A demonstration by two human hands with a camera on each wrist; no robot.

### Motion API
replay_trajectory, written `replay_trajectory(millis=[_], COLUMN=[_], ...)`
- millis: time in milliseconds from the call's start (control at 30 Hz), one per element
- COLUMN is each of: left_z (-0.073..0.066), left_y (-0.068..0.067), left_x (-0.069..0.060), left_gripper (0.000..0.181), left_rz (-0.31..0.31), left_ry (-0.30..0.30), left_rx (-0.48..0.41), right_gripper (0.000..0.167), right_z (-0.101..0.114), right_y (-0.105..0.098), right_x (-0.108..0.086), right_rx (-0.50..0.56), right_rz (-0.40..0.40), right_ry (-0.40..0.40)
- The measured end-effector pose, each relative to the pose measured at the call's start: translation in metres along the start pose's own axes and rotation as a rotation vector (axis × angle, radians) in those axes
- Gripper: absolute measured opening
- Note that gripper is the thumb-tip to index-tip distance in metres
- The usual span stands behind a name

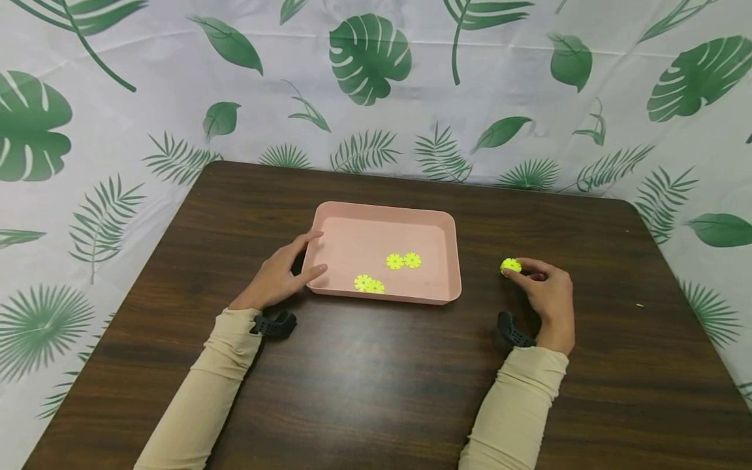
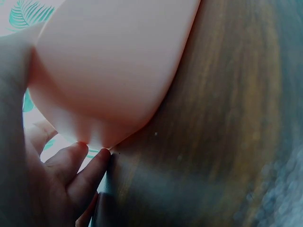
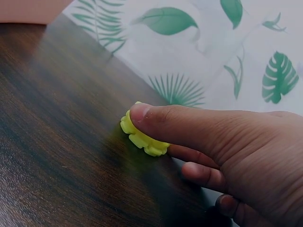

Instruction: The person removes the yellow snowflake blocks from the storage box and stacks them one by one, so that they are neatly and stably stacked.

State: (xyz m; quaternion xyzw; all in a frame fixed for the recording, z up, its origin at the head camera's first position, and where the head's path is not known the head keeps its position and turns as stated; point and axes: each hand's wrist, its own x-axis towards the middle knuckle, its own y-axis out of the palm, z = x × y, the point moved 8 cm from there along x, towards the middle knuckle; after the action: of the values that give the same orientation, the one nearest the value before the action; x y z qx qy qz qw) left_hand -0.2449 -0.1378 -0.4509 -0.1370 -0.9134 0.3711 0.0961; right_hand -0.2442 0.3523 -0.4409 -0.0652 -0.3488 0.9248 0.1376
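A shallow pink tray (image 1: 382,212) lies on the table. Two pairs of yellow-green notched plastic discs are in it, one pair (image 1: 404,261) right of the middle and another (image 1: 369,284) by the front wall. My left hand (image 1: 273,277) grips the tray's left end, thumb over the rim; in the left wrist view its fingertips (image 2: 104,152) touch the outer wall. To the right of the tray, my right hand (image 1: 549,294) pinches a yellow-green notched disc (image 3: 139,139) between thumb and fingers. The thumb covers part of it, and whether a second disc lies behind cannot be told.
The dark wood-grain table (image 1: 364,378) reaches back to a white cloth (image 1: 411,117) printed with green leaves. Both wrists wear black straps with a small device (image 1: 276,325). A small pale speck (image 1: 640,305) lies on the table at the right.
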Motion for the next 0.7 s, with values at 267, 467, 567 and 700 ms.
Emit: replay_trajectory(millis=[267, 467, 567, 700], left_z=[-0.0005, -0.0014, -0.0014, -0.0018], left_y=[-0.0004, -0.0007, -0.0002, -0.0004], left_x=[-0.0002, -0.0007, -0.001, -0.0011], left_gripper=[0.074, 0.074, 0.074, 0.074], left_rz=[-0.005, -0.006, -0.005, -0.007], left_ry=[-0.01, -0.011, -0.009, -0.01], left_rx=[0.007, 0.009, 0.01, 0.011], right_gripper=[0.048, 0.051, 0.051, 0.051], right_z=[0.0002, -0.0006, -0.0006, -0.0007], right_y=[-0.0005, -0.0005, -0.0004, -0.0003], right_x=[0.0001, -0.0006, -0.0007, -0.0005], right_rx=[0.012, 0.006, 0.009, 0.013], right_rz=[0.02, 0.036, 0.037, 0.038], right_ry=[0.0, 0.009, 0.007, 0.002])
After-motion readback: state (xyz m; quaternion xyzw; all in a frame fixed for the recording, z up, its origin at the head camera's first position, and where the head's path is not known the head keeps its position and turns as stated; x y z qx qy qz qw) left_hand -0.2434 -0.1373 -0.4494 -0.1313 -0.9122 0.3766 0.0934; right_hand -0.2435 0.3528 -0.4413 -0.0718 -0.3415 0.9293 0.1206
